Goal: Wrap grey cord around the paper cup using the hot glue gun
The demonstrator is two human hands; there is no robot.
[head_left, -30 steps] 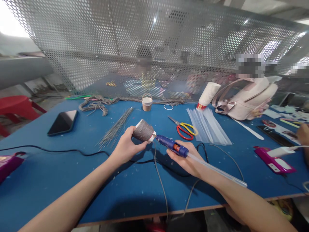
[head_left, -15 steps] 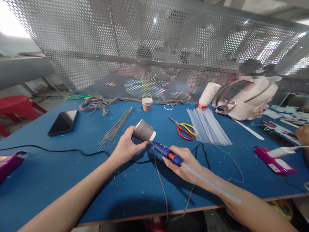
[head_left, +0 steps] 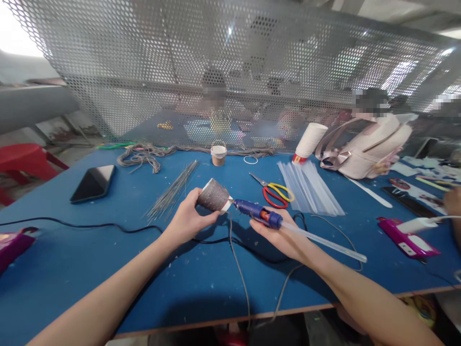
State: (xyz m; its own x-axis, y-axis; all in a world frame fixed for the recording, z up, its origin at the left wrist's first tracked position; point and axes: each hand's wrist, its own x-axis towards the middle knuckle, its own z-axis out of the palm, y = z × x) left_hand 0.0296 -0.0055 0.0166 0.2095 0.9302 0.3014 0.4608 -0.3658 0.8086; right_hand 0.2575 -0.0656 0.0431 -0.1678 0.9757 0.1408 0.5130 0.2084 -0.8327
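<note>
My left hand (head_left: 190,216) grips a paper cup (head_left: 213,195) wrapped in grey cord, tilted with its white rim end to the right. In my right hand (head_left: 277,235) is a blue glue gun (head_left: 254,211), a long clear glue stick (head_left: 324,239) jutting from its back. The gun's nozzle is at the cup's white edge. A loose grey cord (head_left: 238,274) hangs from the cup past the table's front edge. Behind the gun lie scissors (head_left: 275,193) with one red and one yellow handle.
On the blue table (head_left: 162,288) are a phone (head_left: 92,183), thin wires (head_left: 173,190), a small bucket-like cup (head_left: 218,156), clear sticks (head_left: 311,187), stacked cups (head_left: 309,143), a backpack (head_left: 367,146) and a purple power strip (head_left: 406,239). A black cable crosses behind my arms. Another person's hand is at right.
The glue gun in my right hand has shifted right and slightly up, its nozzle moving from the cup's lower side to its white edge. My left hand and the cup have hardly moved.
</note>
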